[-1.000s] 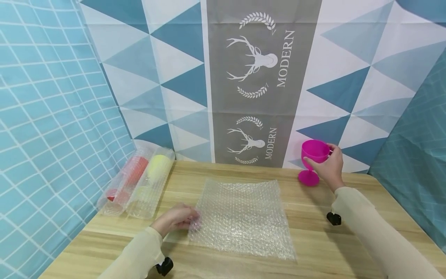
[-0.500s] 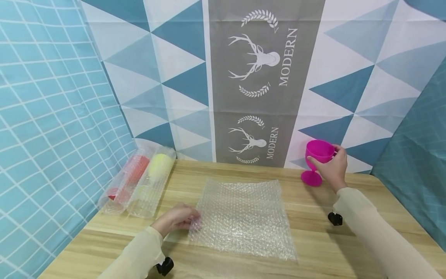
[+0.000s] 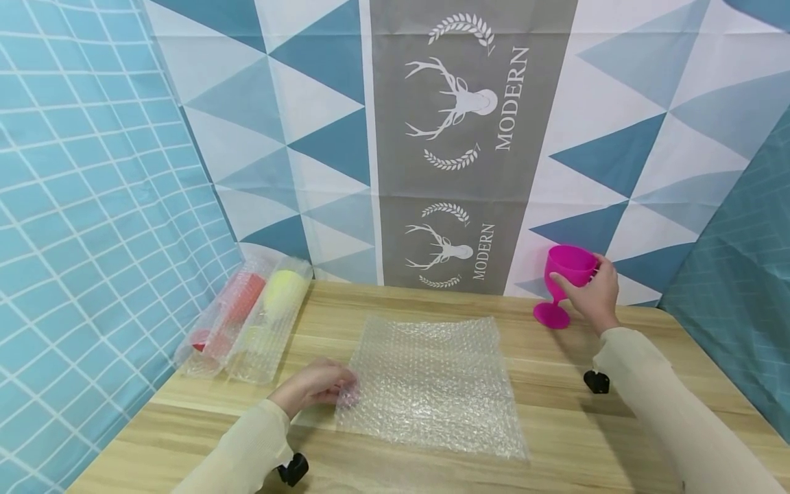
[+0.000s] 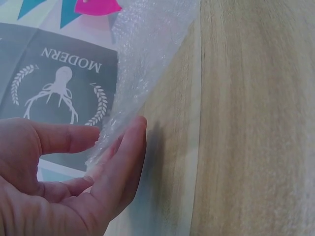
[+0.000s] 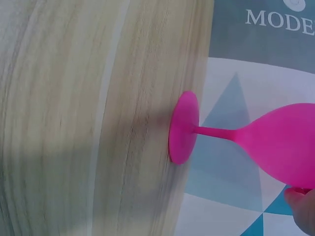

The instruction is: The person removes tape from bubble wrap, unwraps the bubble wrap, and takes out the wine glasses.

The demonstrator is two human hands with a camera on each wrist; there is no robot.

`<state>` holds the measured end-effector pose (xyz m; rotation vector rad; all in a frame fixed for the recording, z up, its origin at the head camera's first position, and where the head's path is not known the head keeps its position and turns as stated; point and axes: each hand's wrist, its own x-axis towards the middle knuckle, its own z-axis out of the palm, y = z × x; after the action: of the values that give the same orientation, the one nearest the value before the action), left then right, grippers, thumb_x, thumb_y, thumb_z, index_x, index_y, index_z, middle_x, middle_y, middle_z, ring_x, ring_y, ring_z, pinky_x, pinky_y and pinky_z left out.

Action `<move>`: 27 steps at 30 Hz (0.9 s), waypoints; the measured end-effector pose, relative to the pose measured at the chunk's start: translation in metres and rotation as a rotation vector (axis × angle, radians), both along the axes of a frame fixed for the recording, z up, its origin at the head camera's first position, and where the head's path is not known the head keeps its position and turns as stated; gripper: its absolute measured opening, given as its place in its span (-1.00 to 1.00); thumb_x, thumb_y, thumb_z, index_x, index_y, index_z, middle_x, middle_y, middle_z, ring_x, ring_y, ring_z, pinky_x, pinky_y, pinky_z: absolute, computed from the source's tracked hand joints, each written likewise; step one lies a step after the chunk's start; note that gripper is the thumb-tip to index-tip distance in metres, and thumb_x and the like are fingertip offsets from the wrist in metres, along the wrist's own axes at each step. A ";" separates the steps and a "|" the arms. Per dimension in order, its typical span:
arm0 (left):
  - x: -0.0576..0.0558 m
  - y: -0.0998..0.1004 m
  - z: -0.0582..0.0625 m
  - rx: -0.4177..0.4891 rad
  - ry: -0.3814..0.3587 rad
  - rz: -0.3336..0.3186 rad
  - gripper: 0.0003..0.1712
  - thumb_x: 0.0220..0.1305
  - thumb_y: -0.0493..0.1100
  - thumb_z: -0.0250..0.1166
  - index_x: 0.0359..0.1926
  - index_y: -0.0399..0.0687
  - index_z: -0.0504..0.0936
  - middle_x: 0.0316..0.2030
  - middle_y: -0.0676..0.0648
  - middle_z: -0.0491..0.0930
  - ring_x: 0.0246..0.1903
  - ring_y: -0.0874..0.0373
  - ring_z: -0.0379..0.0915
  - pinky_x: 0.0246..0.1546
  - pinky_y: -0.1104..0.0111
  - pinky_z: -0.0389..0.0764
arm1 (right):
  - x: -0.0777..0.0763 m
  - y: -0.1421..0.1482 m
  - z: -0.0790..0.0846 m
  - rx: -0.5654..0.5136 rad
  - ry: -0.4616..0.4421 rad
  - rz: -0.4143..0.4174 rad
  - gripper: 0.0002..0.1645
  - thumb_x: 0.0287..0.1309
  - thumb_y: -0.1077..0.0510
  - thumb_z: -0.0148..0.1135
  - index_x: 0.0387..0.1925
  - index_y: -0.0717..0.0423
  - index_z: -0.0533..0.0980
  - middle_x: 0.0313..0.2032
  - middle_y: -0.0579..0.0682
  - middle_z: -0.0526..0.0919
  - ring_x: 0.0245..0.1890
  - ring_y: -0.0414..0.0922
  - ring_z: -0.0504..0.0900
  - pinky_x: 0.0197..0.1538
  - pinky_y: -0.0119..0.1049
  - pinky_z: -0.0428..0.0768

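Note:
In the head view my right hand grips a pink goblet by its bowl, thumb on the near side and fingers round the far side. The goblet leans a little to the right, its round foot close to the wooden tabletop. My left hand pinches the left edge of a sheet of bubble wrap that lies at the middle of the table. From the left wrist view, the thumb is on one face of the bubble wrap and the fingers on the other.
Two bubble-wrapped rolls lie side by side at the back left, one with red items inside, the other with yellow ones. A patterned curtain hangs right behind the wooden table, with blue cloth on both sides.
The goblet's bowl has tipped slightly to the right in my right hand, while its foot has hardly moved. My left hand stays on the bubble wrap's edge.

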<state>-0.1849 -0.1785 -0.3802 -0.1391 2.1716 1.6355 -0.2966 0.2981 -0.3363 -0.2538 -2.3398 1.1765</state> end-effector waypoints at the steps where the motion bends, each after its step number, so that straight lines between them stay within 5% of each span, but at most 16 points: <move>1: 0.000 0.000 0.000 0.001 0.001 0.000 -0.77 0.20 -0.34 0.14 -0.17 -0.45 0.53 -0.52 0.03 0.48 -0.51 0.27 0.52 -0.39 0.47 0.67 | 0.000 0.001 0.000 0.007 -0.005 0.009 0.11 0.12 -0.12 0.29 0.46 0.18 -0.12 0.37 0.31 0.14 0.34 0.26 0.20 0.25 0.24 0.44; 14: 0.002 0.001 0.003 -0.061 0.032 0.038 -0.56 0.20 -0.32 0.15 0.04 -0.61 0.43 -0.33 -0.14 0.53 -0.39 0.16 0.53 -0.23 0.33 0.71 | 0.013 0.010 0.001 0.095 -0.022 0.066 0.12 0.16 -0.13 0.26 0.45 0.28 -0.14 0.31 0.43 0.20 0.26 0.36 0.28 0.25 0.26 0.41; 27: 0.006 -0.001 0.009 -0.098 0.060 0.027 -0.59 0.20 -0.29 0.14 -0.01 -0.57 0.40 -0.37 -0.08 0.42 -0.39 0.17 0.45 -0.29 0.41 0.65 | 0.037 0.015 -0.002 0.079 -0.115 0.098 0.09 0.19 -0.18 0.22 0.41 0.38 -0.09 0.26 0.49 0.24 0.23 0.38 0.32 0.24 0.24 0.41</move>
<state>-0.1785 -0.1796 -0.3713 -0.1508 2.3055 1.5672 -0.2599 0.3135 -0.3381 -0.1851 -2.5180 1.1395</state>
